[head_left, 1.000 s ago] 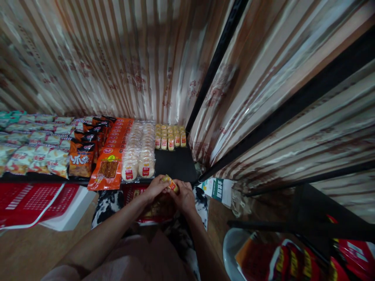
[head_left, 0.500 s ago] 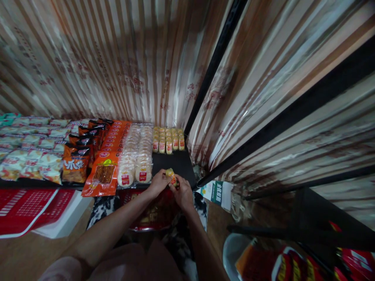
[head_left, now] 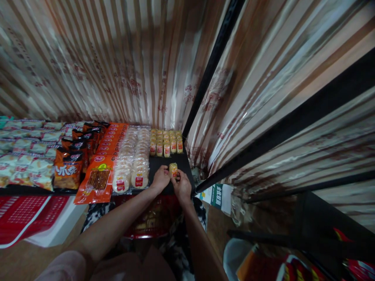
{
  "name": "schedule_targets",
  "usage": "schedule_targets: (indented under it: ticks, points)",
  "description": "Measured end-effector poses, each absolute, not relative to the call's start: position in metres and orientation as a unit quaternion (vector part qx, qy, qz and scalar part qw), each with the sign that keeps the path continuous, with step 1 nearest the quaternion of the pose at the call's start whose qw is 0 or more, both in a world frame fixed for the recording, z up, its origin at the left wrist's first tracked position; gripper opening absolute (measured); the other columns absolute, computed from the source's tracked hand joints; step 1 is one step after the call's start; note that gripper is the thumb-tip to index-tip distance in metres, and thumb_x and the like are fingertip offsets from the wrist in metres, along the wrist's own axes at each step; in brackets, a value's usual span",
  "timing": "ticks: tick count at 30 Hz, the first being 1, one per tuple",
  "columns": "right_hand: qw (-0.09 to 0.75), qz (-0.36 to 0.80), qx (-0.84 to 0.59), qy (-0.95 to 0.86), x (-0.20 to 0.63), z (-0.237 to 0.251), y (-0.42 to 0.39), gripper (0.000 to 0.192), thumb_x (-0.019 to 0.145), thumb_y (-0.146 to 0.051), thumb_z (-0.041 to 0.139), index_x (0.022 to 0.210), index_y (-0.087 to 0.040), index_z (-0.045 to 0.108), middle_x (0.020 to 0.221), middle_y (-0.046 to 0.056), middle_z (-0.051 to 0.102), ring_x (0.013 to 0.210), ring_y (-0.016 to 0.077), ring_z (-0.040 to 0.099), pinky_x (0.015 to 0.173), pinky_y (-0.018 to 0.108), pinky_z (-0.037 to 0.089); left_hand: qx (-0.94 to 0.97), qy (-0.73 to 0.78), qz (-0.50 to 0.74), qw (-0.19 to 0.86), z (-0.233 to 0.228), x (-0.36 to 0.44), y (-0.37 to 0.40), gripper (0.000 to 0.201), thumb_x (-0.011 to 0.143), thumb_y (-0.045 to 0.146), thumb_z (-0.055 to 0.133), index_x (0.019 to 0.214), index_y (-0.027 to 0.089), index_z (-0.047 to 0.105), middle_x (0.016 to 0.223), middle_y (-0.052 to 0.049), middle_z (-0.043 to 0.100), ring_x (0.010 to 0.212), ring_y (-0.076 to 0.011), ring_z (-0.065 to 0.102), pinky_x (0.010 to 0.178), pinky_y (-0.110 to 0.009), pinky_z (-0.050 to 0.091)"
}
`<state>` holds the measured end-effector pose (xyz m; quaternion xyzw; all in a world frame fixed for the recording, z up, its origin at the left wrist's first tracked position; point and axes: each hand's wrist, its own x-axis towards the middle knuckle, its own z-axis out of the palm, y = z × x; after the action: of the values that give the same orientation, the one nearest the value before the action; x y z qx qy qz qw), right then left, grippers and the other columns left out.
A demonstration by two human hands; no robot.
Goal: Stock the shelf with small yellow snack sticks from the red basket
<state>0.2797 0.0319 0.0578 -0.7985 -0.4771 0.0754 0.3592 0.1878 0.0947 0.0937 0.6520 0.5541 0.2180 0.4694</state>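
Note:
A small wrapped yellow snack cake (head_left: pixel 173 170) with a red label is upright in my right hand (head_left: pixel 182 188), pinched between thumb and fingers. It is above the front part of the black shelf (head_left: pixel 159 160). Just left of the cake is my left hand (head_left: pixel 161 179), its fingers loosely bent and close to the wrapper; it does not appear to grip it. Behind both hands, several matching small cakes (head_left: pixel 166 150) stand in short rows at the shelf's back right corner.
Left of the cakes run rows of round white rice crackers (head_left: pixel 140 177), orange stick-snack packs (head_left: pixel 98 177), orange-black bags (head_left: pixel 68 169) and white bags (head_left: pixel 42 171). A red bin (head_left: pixel 146 235) is below my hands. Black poles (head_left: pixel 205 78) and a striped curtain (head_left: pixel 131 58) bound the shelf.
The cake has been turned upright and brought slightly farther over the shelf. My left fingers have come away from it, while my right hand keeps hold. The view has shifted slightly.

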Motion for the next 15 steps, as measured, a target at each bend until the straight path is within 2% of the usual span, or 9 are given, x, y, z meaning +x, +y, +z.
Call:
schedule_targets:
  ticks: [4,6,15]
  points:
    - [0.372,0.074,-0.802,-0.461,0.286,0.053,0.045,0.034,0.079,-0.035,0.051,0.108,-0.017,0.057,0.095,0.006,0.062,0.075,0.0155,0.06,0.07,0.026,0.044,0.654,0.531,0.241,0.482,0.086,0.195,0.102,0.018,0.075,0.011,0.052,0.088,0.013,0.064,0.09,-0.008,0.067,0.083,-0.0138,0.061,0.079,-0.024,0.045]
    - [0.374,0.068,-0.805,-0.456,0.29,0.05,0.051,0.034,0.079,-0.035,0.052,0.108,-0.017,0.057,0.095,0.007,0.061,0.076,0.0158,0.06,0.069,0.026,0.044,0.651,0.526,0.249,0.487,0.082,0.199,0.106,0.017,0.076,0.011,0.052,0.086,0.014,0.066,0.09,-0.007,0.068,0.084,-0.0139,0.062,0.082,-0.025,0.045]
    - [0.374,0.029,-0.812,-0.446,0.305,0.045,0.084,0.039,0.08,-0.038,0.051,0.11,-0.013,0.057,0.093,0.01,0.06,0.075,0.0184,0.057,0.07,0.029,0.043,0.64,0.503,0.268,0.515,0.076,0.22,0.123,0.027,0.08,0.014,0.048,0.102,0.015,0.064,0.099,-0.008,0.068,0.091,-0.0148,0.062,0.086,-0.026,0.045]
